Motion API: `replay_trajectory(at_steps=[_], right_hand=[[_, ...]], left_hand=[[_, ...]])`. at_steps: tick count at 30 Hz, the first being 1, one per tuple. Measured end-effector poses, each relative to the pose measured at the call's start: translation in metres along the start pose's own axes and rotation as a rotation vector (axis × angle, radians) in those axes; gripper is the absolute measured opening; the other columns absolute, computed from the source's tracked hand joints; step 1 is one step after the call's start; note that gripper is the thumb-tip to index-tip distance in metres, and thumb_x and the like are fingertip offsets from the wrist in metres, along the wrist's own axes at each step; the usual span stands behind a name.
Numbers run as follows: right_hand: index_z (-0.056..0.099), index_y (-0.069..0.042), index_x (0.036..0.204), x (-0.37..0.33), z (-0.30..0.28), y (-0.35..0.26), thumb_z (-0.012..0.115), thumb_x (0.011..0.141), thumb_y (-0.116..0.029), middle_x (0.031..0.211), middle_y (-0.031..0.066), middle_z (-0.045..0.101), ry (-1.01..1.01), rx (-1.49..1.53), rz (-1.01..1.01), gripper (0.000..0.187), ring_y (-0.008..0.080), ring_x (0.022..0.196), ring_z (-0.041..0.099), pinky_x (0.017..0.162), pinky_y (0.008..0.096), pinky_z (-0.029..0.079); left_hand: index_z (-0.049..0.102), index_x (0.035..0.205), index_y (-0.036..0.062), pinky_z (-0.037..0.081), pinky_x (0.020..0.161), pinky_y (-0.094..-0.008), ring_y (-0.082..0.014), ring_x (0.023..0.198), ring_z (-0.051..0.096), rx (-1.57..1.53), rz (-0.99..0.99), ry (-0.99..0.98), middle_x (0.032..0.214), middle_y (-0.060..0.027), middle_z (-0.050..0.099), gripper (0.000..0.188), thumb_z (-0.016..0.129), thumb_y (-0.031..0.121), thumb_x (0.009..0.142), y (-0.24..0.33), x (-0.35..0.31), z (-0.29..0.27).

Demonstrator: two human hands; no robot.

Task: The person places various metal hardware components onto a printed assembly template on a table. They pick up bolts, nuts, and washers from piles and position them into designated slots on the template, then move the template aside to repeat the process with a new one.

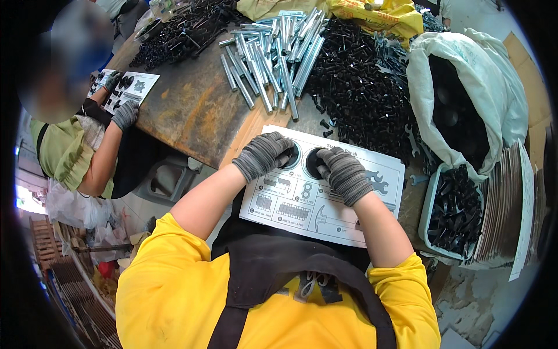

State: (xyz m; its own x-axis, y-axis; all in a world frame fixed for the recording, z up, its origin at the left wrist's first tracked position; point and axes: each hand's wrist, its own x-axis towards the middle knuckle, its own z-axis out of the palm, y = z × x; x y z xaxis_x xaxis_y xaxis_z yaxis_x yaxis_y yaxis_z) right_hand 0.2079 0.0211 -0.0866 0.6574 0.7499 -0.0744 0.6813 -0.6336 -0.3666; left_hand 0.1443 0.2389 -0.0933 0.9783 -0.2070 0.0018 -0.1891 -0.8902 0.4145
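A white printed card (pixel 279 200) with outline drawings of hardware lies before me at the table's near edge. At its upper part are two black round pieces side by side, set at round outlines. My left hand (pixel 264 156), in a grey striped knit glove, curls its fingers over the left round piece (pixel 288 158). My right hand (pixel 346 174), gloved alike, has its fingers bent onto the right round piece (pixel 314 163). The fingers partly hide both pieces. Small grey wrenches (pixel 378 182) lie on the card to the right of my right hand.
Silver metal tubes (pixel 270 58) are heaped beyond the card. A large pile of black bolts (pixel 354 87) spreads to their right. At right stand a white sack (pixel 423 87) and a bin of black parts (pixel 456 209). A co-worker's gloved hand (pixel 125 115) rests by another card at left.
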Motion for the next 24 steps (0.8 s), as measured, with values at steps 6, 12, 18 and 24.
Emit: replay_trajectory(at_steps=[6,12,18,24], right_hand=[[0.055,-0.011,0.107,0.004,-0.005,0.006,0.058,0.078,-0.025,0.099,0.0120,0.057,0.014,0.015,-0.004,0.032,0.0278,0.091,0.056,0.079,0.0370,0.046],[0.058,-0.012,0.103,0.033,-0.018,0.035,0.054,0.082,-0.026,0.096,0.0124,0.059,0.143,0.001,0.137,0.026,0.0290,0.088,0.058,0.074,0.0370,0.048],[0.059,-0.013,0.096,0.082,-0.002,0.021,0.053,0.081,-0.027,0.089,0.0107,0.062,-0.123,-0.189,0.285,0.021,0.0284,0.085,0.059,0.076,0.0388,0.048],[0.056,-0.016,0.102,0.084,-0.021,0.022,0.057,0.078,-0.026,0.095,0.0111,0.060,-0.115,-0.134,0.284,0.026,0.0286,0.087,0.059,0.076,0.0389,0.049]], left_hand=[[0.056,0.107,0.0074,0.046,0.080,-0.0343,-0.0265,0.089,0.057,-0.002,-0.036,0.088,0.094,-0.0111,0.058,0.038,0.066,0.020,0.073,0.007,0.000,-0.003],[0.057,0.106,0.0067,0.045,0.081,-0.0330,-0.0257,0.090,0.057,-0.103,-0.101,0.128,0.098,-0.0132,0.058,0.031,0.059,0.021,0.079,0.003,0.035,-0.023],[0.058,0.104,0.0105,0.043,0.087,-0.0326,-0.0250,0.097,0.055,0.151,0.010,0.033,0.103,-0.0085,0.057,0.028,0.056,0.015,0.076,-0.010,0.119,-0.004],[0.058,0.106,0.0148,0.040,0.090,-0.0372,-0.0270,0.104,0.052,0.403,-0.057,-0.097,0.111,-0.0094,0.053,0.028,0.051,0.024,0.081,-0.004,0.149,0.003]])
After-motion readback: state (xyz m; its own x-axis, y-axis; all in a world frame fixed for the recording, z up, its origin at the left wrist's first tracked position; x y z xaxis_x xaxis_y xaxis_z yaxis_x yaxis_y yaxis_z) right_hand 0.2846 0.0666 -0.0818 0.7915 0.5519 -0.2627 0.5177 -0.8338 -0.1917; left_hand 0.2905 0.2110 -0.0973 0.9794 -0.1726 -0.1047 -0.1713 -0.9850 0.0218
